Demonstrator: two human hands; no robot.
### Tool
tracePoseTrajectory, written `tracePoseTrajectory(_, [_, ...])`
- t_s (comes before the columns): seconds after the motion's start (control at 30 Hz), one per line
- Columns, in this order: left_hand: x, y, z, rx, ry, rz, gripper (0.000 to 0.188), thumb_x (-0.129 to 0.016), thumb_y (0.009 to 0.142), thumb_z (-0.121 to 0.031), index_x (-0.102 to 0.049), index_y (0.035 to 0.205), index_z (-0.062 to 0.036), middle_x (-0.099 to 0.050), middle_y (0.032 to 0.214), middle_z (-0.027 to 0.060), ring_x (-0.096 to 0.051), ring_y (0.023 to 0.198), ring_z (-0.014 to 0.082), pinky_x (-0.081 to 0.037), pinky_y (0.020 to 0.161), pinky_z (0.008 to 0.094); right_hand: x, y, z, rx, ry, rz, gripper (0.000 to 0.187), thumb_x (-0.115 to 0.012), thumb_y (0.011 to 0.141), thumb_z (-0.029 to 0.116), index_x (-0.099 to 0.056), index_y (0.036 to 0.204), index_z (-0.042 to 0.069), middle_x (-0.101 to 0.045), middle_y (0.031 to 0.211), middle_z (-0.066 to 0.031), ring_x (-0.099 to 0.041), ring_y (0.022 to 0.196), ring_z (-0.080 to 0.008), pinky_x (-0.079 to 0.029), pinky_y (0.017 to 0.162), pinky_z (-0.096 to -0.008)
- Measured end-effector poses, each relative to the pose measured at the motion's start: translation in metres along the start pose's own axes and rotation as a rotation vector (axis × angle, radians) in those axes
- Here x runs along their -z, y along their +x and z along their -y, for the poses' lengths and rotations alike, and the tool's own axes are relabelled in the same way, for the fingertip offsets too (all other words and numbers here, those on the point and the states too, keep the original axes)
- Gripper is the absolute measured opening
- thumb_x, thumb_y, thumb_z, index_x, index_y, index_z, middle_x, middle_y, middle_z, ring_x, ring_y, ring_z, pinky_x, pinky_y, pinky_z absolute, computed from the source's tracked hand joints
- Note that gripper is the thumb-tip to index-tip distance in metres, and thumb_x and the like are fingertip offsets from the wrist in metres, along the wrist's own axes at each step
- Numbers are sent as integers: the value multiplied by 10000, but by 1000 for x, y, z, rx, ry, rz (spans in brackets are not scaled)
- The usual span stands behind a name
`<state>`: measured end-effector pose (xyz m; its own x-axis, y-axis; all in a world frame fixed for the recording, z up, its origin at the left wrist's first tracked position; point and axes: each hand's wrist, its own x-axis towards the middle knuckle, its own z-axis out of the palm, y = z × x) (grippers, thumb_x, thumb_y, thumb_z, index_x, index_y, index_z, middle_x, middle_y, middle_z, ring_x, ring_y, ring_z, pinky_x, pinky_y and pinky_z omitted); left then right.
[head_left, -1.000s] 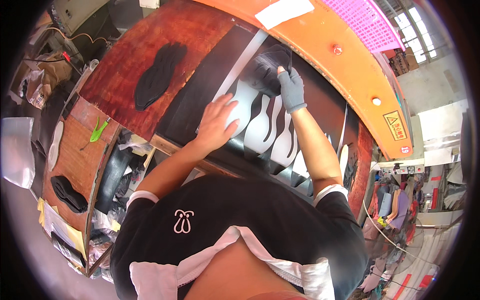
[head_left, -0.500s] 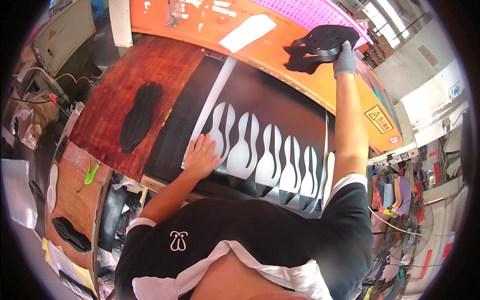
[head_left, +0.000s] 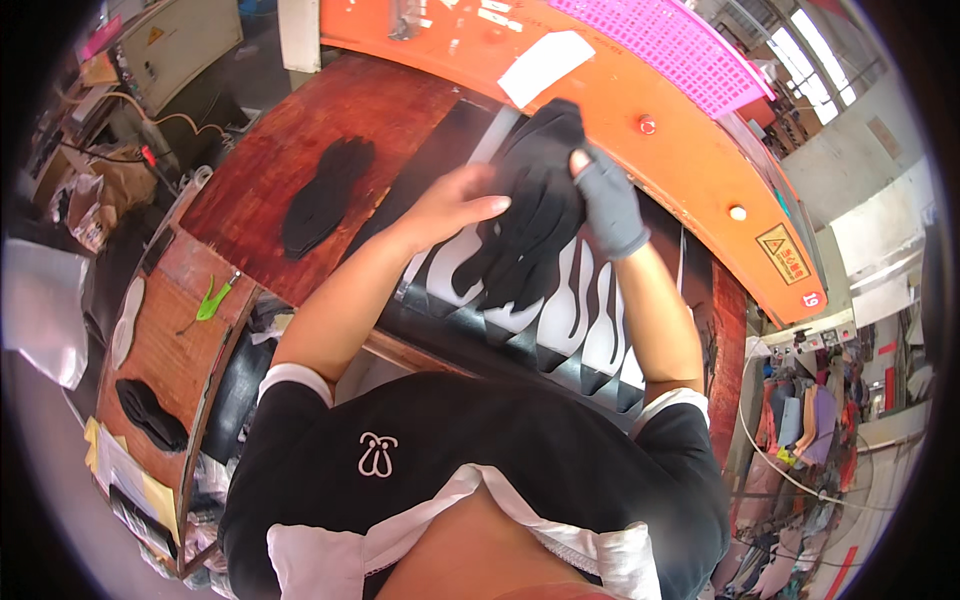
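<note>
A loose bundle of black fabric pieces (head_left: 535,230) is held up over a black work panel (head_left: 432,150) by the right hand (head_left: 613,205), which is covered by a grey glove with the thumb tip left bare. The bundle's right edge is gripped between thumb and fingers, and its narrow strips are hung downward over white slotted shapes (head_left: 563,312), which are partly hidden by it. The bare left hand (head_left: 448,212) is placed at the bundle's left side, with the thumb spread from the blurred fingers; nothing is seen gripped there, and whether the fabric is touched cannot be told.

On the reddish-brown tabletop (head_left: 255,200) to the left, another black stack (head_left: 328,200) is laid flat. On the lower side table (head_left: 190,350), green-handled snips (head_left: 211,301), a white sole-shaped piece (head_left: 126,322) and a smaller dark bundle (head_left: 150,414) are set apart. The far side is bordered by an orange machine beam (head_left: 690,180), on which a white paper sheet (head_left: 547,68) is laid beside a pink perforated basket (head_left: 668,48).
</note>
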<state>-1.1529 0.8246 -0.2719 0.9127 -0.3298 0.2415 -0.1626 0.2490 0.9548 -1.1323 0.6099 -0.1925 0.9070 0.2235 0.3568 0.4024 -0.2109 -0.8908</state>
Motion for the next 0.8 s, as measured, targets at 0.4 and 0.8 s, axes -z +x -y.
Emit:
tracePoseTrajectory(0.4, [-12, -56, -3, 226, -451, 161, 243, -654, 826, -121, -568, 1035, -35, -614, 885, 61, -600, 801, 163, -486, 751, 303, -47, -56, 0, -35, -191, 223, 500, -601, 873, 248, -433, 1261, -18, -564, 1116, -161, -550, 1033, -188, -454, 864, -333])
tracePoseTrajectory(0.8, [-55, -72, -5, 84, -12, -199, 671, -642, 716, -31, -354, 1323, -31, -495, 1192, 128, -487, 1131, 233, -402, 937, 367, -94, -45, 17, -17, 77, -186, 360, -615, 850, 170, -499, 1150, 9, -604, 900, -57, -543, 816, -103, -463, 714, -261])
